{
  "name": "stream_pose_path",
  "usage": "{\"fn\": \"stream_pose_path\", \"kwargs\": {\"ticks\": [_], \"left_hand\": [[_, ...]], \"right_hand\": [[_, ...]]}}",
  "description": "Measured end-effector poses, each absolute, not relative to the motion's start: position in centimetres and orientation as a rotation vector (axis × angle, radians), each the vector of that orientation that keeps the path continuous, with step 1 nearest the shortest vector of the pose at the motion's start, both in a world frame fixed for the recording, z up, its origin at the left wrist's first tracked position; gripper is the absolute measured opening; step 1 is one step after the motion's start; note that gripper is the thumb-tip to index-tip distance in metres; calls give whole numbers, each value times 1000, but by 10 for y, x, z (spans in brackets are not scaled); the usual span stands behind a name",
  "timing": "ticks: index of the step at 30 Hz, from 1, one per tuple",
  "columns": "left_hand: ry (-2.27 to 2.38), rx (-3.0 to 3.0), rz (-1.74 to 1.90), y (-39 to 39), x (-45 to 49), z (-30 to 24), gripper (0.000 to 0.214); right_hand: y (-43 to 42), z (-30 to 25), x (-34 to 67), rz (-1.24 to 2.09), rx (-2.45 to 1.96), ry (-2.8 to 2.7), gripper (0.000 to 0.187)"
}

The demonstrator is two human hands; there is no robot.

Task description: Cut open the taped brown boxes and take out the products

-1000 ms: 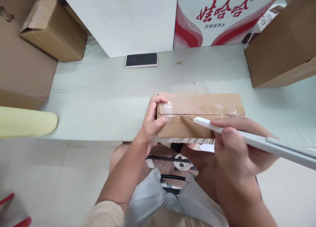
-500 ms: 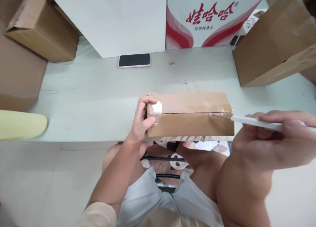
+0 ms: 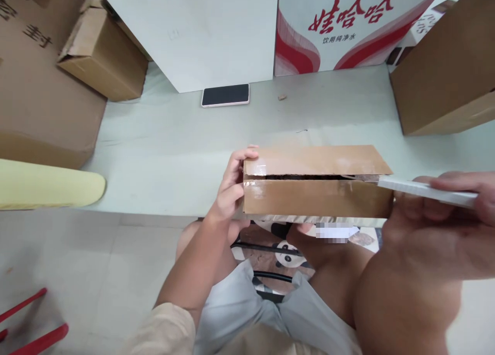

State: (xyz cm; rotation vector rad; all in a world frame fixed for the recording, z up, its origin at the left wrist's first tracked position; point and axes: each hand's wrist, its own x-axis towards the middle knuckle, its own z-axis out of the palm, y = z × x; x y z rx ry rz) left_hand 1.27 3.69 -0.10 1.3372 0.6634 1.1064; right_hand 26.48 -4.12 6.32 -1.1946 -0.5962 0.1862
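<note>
A long brown cardboard box (image 3: 315, 198) lies at the table's near edge, with clear tape on its top flaps. A dark gap runs along the seam between the flaps. My left hand (image 3: 232, 186) grips the box's left end, fingers on the far flap and thumb at the near one. In my right hand (image 3: 441, 223) is a white utility knife (image 3: 423, 188), its thin blade lying in the right part of the seam. What is inside the box cannot be made out.
Behind the box lie a phone (image 3: 225, 96) and a small brown scrap (image 3: 282, 97). A white carton (image 3: 216, 35) and a red-and-white water carton (image 3: 328, 51) line the back. Brown cartons stand left (image 3: 112, 61) and right (image 3: 444, 71). A yellow roll (image 3: 54, 185) projects from the left.
The seam has gone from nearly closed to a dark gap, and the tape at its left end is parted. The whole view has shifted, with the scene now further right.
</note>
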Motion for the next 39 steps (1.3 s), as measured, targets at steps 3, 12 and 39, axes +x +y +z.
{"fn": "stream_pose_path", "kwargs": {"ticks": [3, 12, 39], "left_hand": [[647, 1326, 1146, 37, 14, -2, 53], [806, 1420, 1452, 54, 22, -12, 56], [697, 1595, 1340, 50, 7, 1, 46]], "right_hand": [[-36, 74, 265, 66, -1163, -489, 16], [-39, 34, 305, 61, -1632, -811, 25], [-58, 7, 274, 66, -1023, -1246, 48]]}}
